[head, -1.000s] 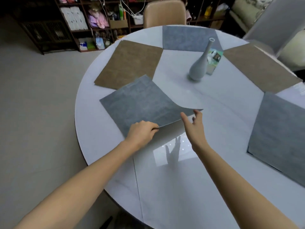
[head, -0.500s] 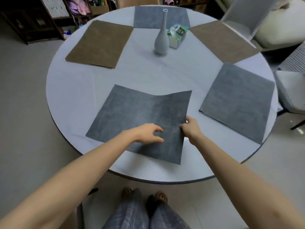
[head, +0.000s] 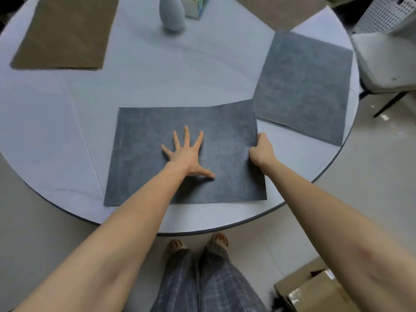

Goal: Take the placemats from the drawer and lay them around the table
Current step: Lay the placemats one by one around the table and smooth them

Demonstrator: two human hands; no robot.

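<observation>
My left hand presses flat, fingers spread, on the dark grey rectangular felt placemat lying at the round white table's near edge; my right hand seemingly pinches its right edge.

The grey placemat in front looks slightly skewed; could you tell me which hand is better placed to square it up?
Probably the right hand: its fingers grip the grey placemat by its edge, while the left hand lies flat.

Two grey rectangular fabric placemats are lying on the round white surface, with two brown ones. One pale grey vase is standing beside what is possibly one tissue box. Two hands are showing.
</observation>
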